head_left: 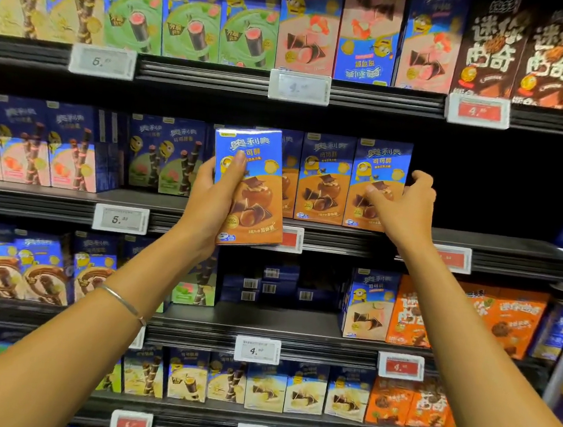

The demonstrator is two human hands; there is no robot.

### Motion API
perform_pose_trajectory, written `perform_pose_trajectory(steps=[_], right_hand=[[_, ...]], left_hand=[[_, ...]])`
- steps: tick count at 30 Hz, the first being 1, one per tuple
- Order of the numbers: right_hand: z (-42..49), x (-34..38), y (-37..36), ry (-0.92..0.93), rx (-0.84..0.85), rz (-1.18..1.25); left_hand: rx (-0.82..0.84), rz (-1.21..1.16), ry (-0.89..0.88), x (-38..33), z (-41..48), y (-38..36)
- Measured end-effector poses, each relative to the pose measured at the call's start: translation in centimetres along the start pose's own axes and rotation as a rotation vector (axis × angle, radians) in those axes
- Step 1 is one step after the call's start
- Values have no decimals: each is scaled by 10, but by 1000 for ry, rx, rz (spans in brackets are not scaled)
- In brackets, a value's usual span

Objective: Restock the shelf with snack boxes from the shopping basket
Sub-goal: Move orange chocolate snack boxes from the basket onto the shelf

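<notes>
Mid-restock here, at the placing step. The left hand [213, 193] has a blue-and-orange chocolate snack box [250, 186] clamped upright, thumb across the front and the rest wrapped round the back. It's held out in front of the middle shelf [510, 249], just off centre toward 9 o'clock, not yet on the board.

The right hand [404, 204] is over at 3 o'clock on the end box [378, 174] of the matching row. Its fingers [422, 182] are curled round the box's right edge with the thumb pressed on the front, so I'd call it a light grip, probably to square the row up.

At 3 o'clock of that end box there's a big dark gap [502, 193] on the same shelf, which looks like the obvious slot. My guess for the next move is to carry the held box across to the right, past the right hand, then set it down upright, label forward, flush against the end box. The right hand would need to get out of the way first.

The shopping basket isn't in view.
</notes>
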State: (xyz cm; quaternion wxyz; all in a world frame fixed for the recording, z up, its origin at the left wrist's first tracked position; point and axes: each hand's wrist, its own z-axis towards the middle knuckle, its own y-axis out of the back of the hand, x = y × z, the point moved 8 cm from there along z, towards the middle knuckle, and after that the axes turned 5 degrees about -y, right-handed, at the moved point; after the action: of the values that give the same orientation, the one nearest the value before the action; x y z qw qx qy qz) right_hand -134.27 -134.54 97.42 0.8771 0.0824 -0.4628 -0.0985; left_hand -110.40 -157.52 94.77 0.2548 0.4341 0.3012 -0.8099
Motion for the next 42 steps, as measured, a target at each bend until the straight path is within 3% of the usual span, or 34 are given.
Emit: perform_pose_trajectory(steps=[20, 28, 30, 33, 35, 39, 42], right_hand=[[-4, -3, -26, 36, 76, -45], [-8, -4, -28, -28, 100, -65], [-17, 0, -17, -39, 39, -69], [-44, 22, 4, 88, -103, 0], [-66, 42, 0, 160, 17, 138], [-111, 78, -32, 175, 460, 321], [-121, 89, -31, 209, 434, 261]], left_hand=[[196, 51, 158, -2, 12, -27], [115, -9, 140, -1, 10, -22], [62, -33, 107, -1, 7, -14], [9, -46, 28, -5, 0, -7], [7, -54, -16, -9, -6, -12], [45, -81, -106, -16, -15, -37], [28, -66, -184, -21, -19, -52]])
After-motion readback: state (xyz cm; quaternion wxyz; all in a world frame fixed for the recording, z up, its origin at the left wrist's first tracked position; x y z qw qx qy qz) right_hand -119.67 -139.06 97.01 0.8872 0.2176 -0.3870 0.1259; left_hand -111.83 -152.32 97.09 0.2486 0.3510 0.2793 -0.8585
